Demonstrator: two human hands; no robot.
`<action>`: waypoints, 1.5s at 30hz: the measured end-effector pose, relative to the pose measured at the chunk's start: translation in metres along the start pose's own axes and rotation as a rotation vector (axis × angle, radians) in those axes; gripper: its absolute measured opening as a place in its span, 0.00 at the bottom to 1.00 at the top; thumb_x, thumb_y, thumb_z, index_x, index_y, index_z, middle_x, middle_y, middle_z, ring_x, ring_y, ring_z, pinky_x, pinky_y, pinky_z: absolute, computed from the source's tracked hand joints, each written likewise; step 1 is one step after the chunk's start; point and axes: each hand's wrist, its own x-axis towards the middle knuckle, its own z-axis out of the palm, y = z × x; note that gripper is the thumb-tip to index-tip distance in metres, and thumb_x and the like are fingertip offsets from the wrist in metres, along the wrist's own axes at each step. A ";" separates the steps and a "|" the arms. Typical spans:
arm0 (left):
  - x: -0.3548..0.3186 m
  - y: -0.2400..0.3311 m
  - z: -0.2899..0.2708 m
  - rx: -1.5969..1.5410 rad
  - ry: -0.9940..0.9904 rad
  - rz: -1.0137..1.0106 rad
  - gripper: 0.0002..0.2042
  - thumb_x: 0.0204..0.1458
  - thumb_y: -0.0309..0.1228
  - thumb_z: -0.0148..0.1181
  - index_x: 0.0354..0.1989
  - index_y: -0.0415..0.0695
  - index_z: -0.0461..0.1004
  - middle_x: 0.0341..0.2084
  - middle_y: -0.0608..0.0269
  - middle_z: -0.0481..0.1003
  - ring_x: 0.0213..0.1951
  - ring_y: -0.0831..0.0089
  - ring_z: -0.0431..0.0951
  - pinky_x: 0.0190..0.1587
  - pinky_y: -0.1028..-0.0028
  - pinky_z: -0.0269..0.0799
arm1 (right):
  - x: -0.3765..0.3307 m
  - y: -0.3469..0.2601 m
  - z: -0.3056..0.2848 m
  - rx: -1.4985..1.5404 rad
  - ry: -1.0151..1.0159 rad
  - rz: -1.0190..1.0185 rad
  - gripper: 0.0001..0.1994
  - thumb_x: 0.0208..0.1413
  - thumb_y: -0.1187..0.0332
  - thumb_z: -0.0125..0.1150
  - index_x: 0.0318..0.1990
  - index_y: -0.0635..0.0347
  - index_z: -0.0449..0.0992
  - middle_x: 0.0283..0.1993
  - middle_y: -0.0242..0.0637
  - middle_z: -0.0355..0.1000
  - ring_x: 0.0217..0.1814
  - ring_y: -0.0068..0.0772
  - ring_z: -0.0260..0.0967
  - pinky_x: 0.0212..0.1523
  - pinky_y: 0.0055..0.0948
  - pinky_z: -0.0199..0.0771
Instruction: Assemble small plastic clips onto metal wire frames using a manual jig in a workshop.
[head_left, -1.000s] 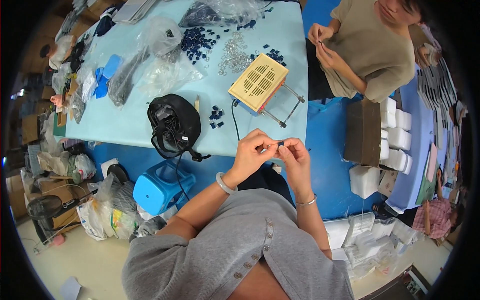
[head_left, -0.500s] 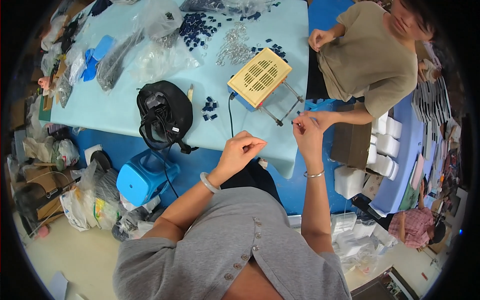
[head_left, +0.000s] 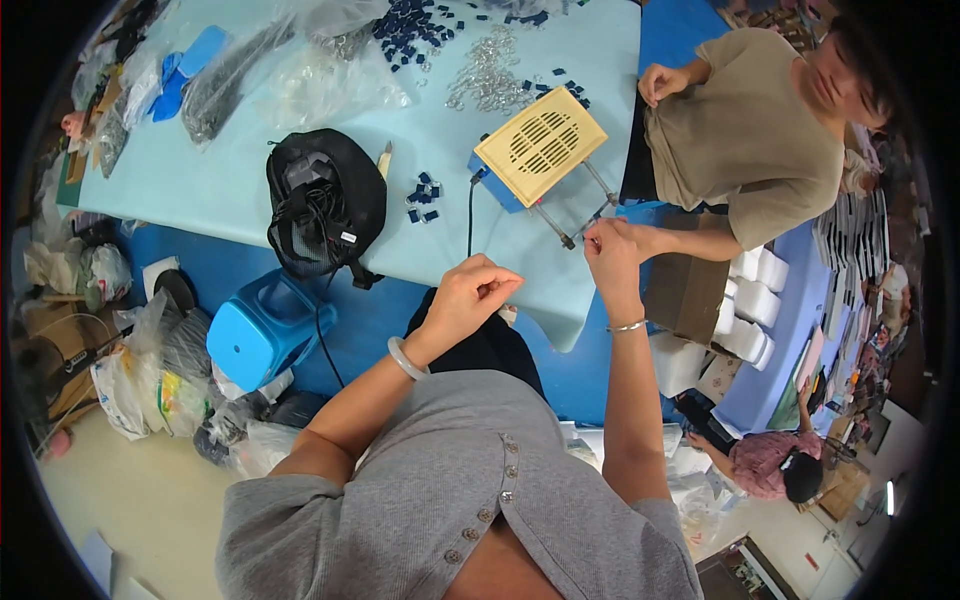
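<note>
My left hand (head_left: 466, 308) is held over the table's near edge, its thumb and fingertips pressed together. Anything between them is too small or hidden to make out. My right hand (head_left: 614, 266) is pinched too, its fingertips beside the metal rods (head_left: 552, 226) of a box-shaped device (head_left: 541, 146) with a cream slotted top and blue side. What that pinch holds, if anything, I cannot make out. A co-worker's forearm (head_left: 690, 241) reaches in from the right, that hand partly hidden behind my right hand. Several small dark-blue pieces (head_left: 424, 190) lie left of the device.
A black bag (head_left: 325, 205) with cables sits on the pale-blue table cover (head_left: 420, 245). Farther back lie a pile of dark-blue pieces (head_left: 410, 35), clear pieces (head_left: 490, 75) and plastic bags (head_left: 335, 85). A blue stool (head_left: 255, 340) and an open carton (head_left: 685, 295) flank the table.
The view has shifted slightly, moving the table and device in the picture. My right fingertips are nearer the device's rod end. Both hands keep their pinched shape.
</note>
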 end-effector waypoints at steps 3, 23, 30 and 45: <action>-0.001 -0.003 -0.003 -0.002 -0.003 -0.022 0.05 0.48 0.29 0.61 0.31 0.44 0.79 0.19 0.65 0.68 0.18 0.79 0.65 0.22 0.79 0.62 | 0.005 0.011 0.006 -0.046 -0.011 -0.058 0.05 0.38 0.79 0.59 0.26 0.60 0.72 0.26 0.44 0.71 0.30 0.48 0.69 0.31 0.39 0.70; -0.001 -0.012 -0.014 -0.028 0.050 0.001 0.04 0.47 0.27 0.62 0.31 0.44 0.79 0.18 0.66 0.68 0.18 0.80 0.64 0.21 0.80 0.60 | 0.020 0.001 0.006 -0.231 -0.172 0.115 0.10 0.39 0.77 0.61 0.29 0.61 0.66 0.26 0.46 0.71 0.30 0.50 0.70 0.30 0.42 0.69; 0.000 -0.011 -0.017 -0.032 0.029 -0.032 0.05 0.47 0.28 0.61 0.32 0.44 0.79 0.19 0.66 0.68 0.19 0.80 0.64 0.22 0.80 0.61 | 0.021 -0.005 0.006 -0.233 -0.161 0.093 0.08 0.40 0.77 0.61 0.29 0.62 0.68 0.28 0.44 0.71 0.32 0.48 0.70 0.32 0.41 0.70; 0.001 -0.014 -0.018 -0.028 0.024 -0.037 0.05 0.47 0.27 0.61 0.33 0.44 0.79 0.20 0.66 0.68 0.19 0.80 0.64 0.22 0.80 0.61 | 0.025 -0.004 0.005 -0.224 -0.179 0.073 0.07 0.40 0.78 0.60 0.28 0.62 0.68 0.26 0.44 0.71 0.31 0.48 0.70 0.31 0.41 0.70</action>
